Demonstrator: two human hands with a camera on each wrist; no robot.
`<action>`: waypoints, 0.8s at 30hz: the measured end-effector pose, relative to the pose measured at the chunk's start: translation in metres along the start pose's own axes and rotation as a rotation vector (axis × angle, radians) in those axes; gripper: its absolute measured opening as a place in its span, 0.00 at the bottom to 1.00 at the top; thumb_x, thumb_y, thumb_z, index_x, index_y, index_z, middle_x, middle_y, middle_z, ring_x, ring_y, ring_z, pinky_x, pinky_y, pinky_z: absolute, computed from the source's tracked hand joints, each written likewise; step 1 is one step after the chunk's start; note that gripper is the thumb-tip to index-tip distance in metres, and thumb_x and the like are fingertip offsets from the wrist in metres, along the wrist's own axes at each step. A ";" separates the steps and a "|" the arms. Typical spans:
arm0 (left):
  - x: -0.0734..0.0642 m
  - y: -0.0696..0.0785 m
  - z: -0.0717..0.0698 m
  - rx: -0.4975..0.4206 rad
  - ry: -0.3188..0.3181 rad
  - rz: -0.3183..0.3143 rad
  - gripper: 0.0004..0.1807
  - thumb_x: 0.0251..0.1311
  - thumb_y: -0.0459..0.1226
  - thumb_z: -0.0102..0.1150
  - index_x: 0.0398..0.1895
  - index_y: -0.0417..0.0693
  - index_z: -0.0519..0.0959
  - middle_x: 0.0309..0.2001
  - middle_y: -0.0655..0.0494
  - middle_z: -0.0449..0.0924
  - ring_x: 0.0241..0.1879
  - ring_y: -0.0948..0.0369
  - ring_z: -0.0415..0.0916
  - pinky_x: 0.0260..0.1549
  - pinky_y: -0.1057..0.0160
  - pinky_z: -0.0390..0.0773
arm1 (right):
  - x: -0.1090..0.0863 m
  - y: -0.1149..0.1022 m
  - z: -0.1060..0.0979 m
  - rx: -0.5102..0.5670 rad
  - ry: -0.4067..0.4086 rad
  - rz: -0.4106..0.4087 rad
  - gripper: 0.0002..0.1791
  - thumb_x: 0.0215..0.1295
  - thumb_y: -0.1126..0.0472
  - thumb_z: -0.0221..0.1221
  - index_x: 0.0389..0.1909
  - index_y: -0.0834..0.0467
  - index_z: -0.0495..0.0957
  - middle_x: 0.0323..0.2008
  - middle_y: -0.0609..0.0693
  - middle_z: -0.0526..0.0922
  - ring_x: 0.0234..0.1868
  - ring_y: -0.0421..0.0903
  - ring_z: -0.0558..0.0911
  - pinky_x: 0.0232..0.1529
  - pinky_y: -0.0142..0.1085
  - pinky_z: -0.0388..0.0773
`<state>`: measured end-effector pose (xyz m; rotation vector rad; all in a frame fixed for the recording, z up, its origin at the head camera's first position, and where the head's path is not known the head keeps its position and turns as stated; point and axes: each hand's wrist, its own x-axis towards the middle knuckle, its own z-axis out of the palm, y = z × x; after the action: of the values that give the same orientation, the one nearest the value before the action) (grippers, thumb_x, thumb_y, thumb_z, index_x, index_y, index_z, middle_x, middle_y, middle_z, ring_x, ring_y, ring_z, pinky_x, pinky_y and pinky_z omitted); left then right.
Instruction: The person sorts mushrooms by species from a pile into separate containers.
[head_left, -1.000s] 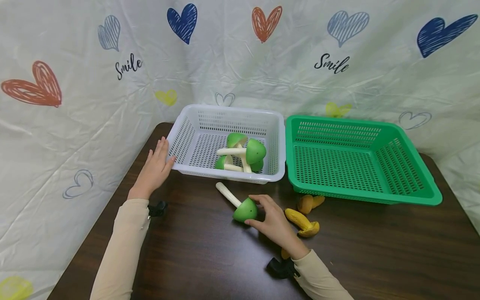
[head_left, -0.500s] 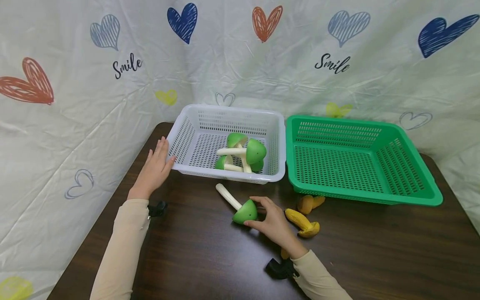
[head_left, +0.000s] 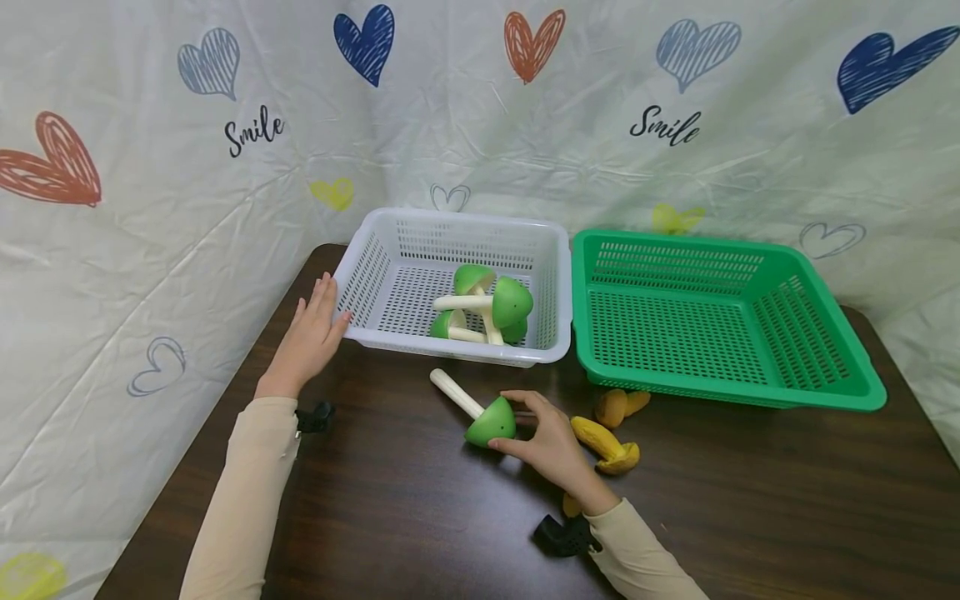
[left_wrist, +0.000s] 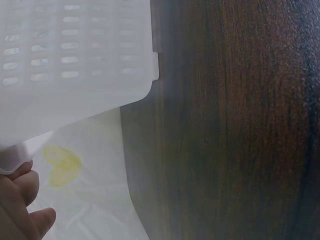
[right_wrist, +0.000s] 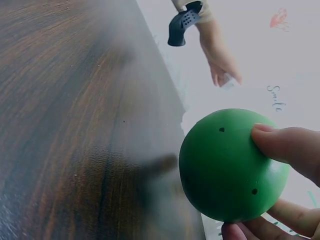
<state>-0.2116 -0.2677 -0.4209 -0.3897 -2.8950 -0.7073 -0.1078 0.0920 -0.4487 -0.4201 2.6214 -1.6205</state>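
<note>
My right hand (head_left: 546, 446) pinches the green cap of a toy mushroom (head_left: 491, 422) between thumb and fingers, low over the table, its white stem pointing away and to the left. The right wrist view shows the round cap (right_wrist: 232, 165) from above, with small dark dots and the thumb (right_wrist: 285, 145) pressed on it. At the far left, my left hand (head_left: 309, 333) rests with extended fingers on the left rim of a white basket (head_left: 450, 348). Several more green-capped mushrooms (head_left: 512, 302) lie piled in that basket, toward its right side.
A green basket (head_left: 720, 392) stands right of the white one, nearly touching it. In front of it lie an orange-brown mushroom (head_left: 621, 407) and a yellow mushroom (head_left: 606, 446). Another (head_left: 572, 506) is mostly hidden by my right wrist. A printed cloth (head_left: 480, 150) hangs behind the table.
The stem end of the held mushroom has dipped very slightly toward me. My right hand still pinches the cap in about the same spot, and the left hand has not moved.
</note>
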 end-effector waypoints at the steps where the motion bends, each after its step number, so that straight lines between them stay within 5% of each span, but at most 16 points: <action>1: 0.000 0.000 0.000 0.002 0.001 0.000 0.35 0.72 0.42 0.40 0.72 0.31 0.41 0.74 0.39 0.35 0.73 0.47 0.33 0.66 0.41 0.37 | 0.000 0.000 0.000 0.004 -0.001 0.002 0.35 0.41 0.65 0.75 0.54 0.64 0.75 0.48 0.53 0.78 0.45 0.51 0.81 0.45 0.41 0.79; 24: 0.001 0.000 0.000 -0.001 -0.002 -0.001 0.35 0.72 0.42 0.40 0.72 0.31 0.41 0.74 0.40 0.34 0.72 0.47 0.34 0.66 0.42 0.34 | 0.005 -0.021 -0.011 0.129 -0.013 -0.092 0.35 0.42 0.68 0.74 0.55 0.61 0.74 0.52 0.55 0.76 0.49 0.53 0.79 0.48 0.34 0.77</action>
<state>-0.2122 -0.2677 -0.4207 -0.3887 -2.8976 -0.7083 -0.1096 0.0920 -0.4243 -0.5500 2.5041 -1.7951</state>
